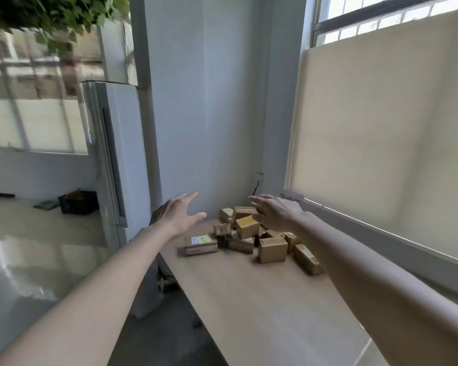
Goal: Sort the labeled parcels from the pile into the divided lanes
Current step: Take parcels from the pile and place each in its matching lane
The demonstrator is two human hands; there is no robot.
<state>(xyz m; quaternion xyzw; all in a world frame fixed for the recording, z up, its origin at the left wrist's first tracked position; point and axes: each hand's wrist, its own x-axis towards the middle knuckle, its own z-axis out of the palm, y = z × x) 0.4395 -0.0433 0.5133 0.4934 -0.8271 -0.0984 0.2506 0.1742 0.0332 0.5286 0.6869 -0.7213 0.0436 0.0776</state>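
Note:
A pile of several small brown cardboard parcels (249,233) lies at the far end of a light wooden table (262,299), in the corner of the room. A flat parcel with a green label (200,243) sits at the pile's left edge. My left hand (179,215) hovers above the table's left edge, fingers straight and spread, holding nothing. Over the back of the pile my right hand (275,211) reaches with its fingers extended, empty; whether it touches a parcel I cannot tell. No divided lanes are in view.
A white wall corner stands behind the pile, with a cable (256,186) hanging down it. A window with a beige blind (381,141) runs along the table's right side. Left of the table stands a tall white unit (111,154), with shiny floor beyond.

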